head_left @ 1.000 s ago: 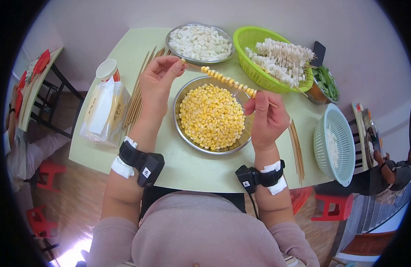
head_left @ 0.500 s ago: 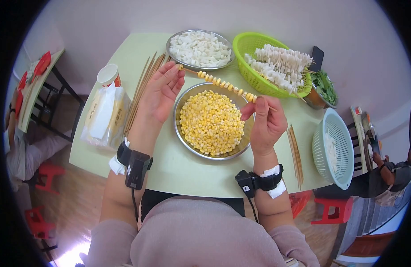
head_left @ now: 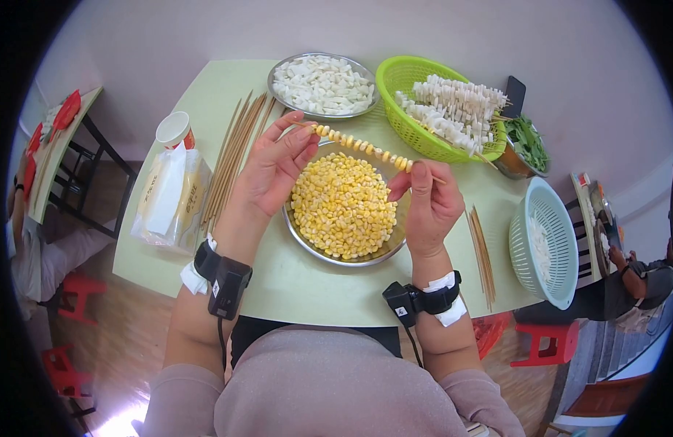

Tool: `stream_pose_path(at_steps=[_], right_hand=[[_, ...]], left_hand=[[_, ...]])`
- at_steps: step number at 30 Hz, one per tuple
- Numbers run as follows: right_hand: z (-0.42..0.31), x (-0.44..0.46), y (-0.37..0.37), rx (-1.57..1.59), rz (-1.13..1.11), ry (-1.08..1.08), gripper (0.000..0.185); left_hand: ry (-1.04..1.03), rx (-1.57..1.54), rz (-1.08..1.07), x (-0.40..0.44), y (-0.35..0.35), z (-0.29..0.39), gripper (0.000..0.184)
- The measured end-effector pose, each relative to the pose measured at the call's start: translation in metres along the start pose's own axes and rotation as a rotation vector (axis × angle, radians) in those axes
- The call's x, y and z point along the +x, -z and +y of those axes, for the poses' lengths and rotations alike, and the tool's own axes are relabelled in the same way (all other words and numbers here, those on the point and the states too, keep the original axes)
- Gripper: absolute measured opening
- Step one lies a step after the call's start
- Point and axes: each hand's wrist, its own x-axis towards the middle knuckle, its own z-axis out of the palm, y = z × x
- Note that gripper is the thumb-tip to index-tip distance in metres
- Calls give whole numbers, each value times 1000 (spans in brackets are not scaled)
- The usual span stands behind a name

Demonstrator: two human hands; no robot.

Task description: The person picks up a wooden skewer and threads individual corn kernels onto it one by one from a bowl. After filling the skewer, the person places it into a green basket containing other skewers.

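- Pinching one end of a corn skewer (head_left: 362, 146) between thumb and fingers, the left hand (head_left: 285, 156) is at the upper centre-left of the frame.
- Gripping the other end between thumb and fingers, the right hand (head_left: 432, 207) sits lower, right of centre; bare stick sticks out past its thumb.
- The skewer, a thin stick lined with yellow kernels, slopes down to the right above the far part of a metal bowl (head_left: 400, 227) heaped with loose corn kernels (head_left: 343, 207).
- At upper centre, a metal dish (head_left: 322, 115) holds white chopped pieces (head_left: 323, 86).
- At upper right, a lime-green plastic basket (head_left: 424, 146) holds skewers of white pieces (head_left: 460, 109); a dark phone (head_left: 514, 96) and leafy greens (head_left: 527, 144) in a metal bowl are near it.
- At right, a pale blue colander (head_left: 544, 280) holds white food, with bamboo sticks (head_left: 482, 258) to its left.
- At left, more bamboo sticks lie beside a tissue pack (head_left: 174, 200) and a paper cup (head_left: 174, 131).
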Motion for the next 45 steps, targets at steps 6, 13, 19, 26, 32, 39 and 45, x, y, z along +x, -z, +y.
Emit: stream_pose_path(at_steps=[6,13,19,26,32,39,45], right_hand=[[2,1,0,-26,22,-3,13],[5,17,14,-4,335,-91,20],[11,19,18,51,366,-147,23],[7,19,16,81,334,-170,24],[11,17,14,79,306,-204,24],[11,16,15,100,306,-187,22],[6,17,16,63,302,-171,22]], left_hand=[[-31,32,-16,-2,-3,3,39],[-33,421,-1,5,8,-3,31],[-251,1489,-182,-4,0,-16,20],[-338,1803,-339,-4,7,-31,20],[-310,1810,-341,-4,6,-33,13],[-320,1637,-239,-4,2,-26,15],[-219,1166,26,8,13,-21,12]])
